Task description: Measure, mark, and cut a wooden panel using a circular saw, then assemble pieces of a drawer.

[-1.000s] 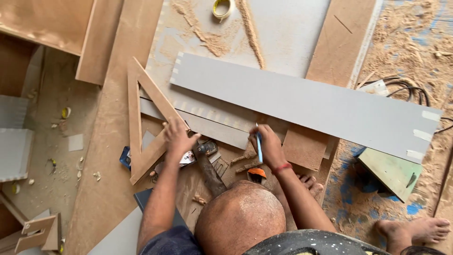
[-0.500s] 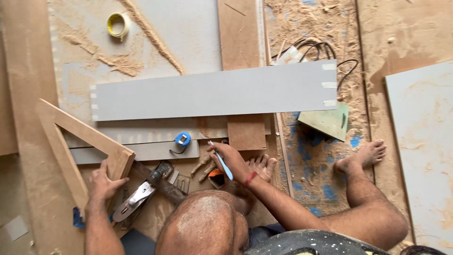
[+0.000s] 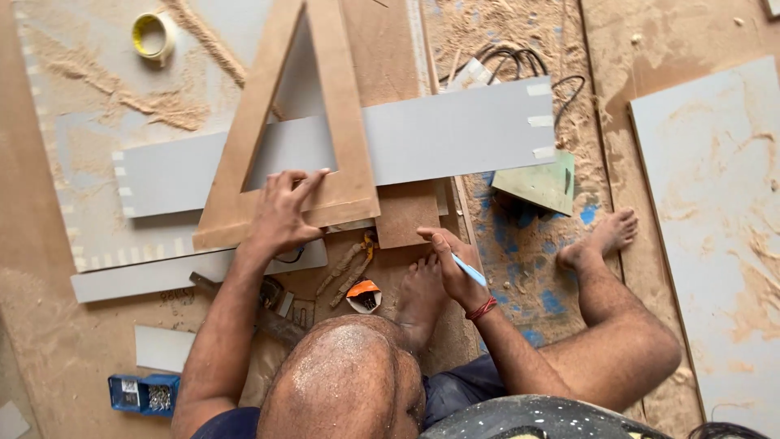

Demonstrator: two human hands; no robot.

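Head view, looking straight down on a person seated on a dusty workshop floor, their head at the bottom centre and both arms reaching forward. The left hand [image 3: 280, 213] lies flat and open, fingers spread, pressing on the base bar of a large wooden triangle frame [image 3: 345, 122] made of brown board strips. The frame lies flat, its point aimed away from the person, and it rests across a long grey panel [image 3: 455, 134] that runs left to right in front of them. The right hand [image 3: 452, 262] is closed around a light blue pencil [image 3: 470, 270], held just beside the near right corner of the frame, over a brown board [image 3: 406, 213] that passes under the grey panel. A red thread band circles the right wrist. The person's bare foot [image 3: 421, 293] sits just left of the right hand, and another bare foot [image 3: 603, 237] stretches out to the right on sawdust. Near the knees lie an orange-capped small tool [image 3: 363, 294] and a pair of pliers [image 3: 348, 268]. A roll of yellow tape [image 3: 153, 36] lies far off at the upper left, black cable [image 3: 520, 61] coils beyond the panel, and a blue box of screws [image 3: 145, 393] sits at the lower left.
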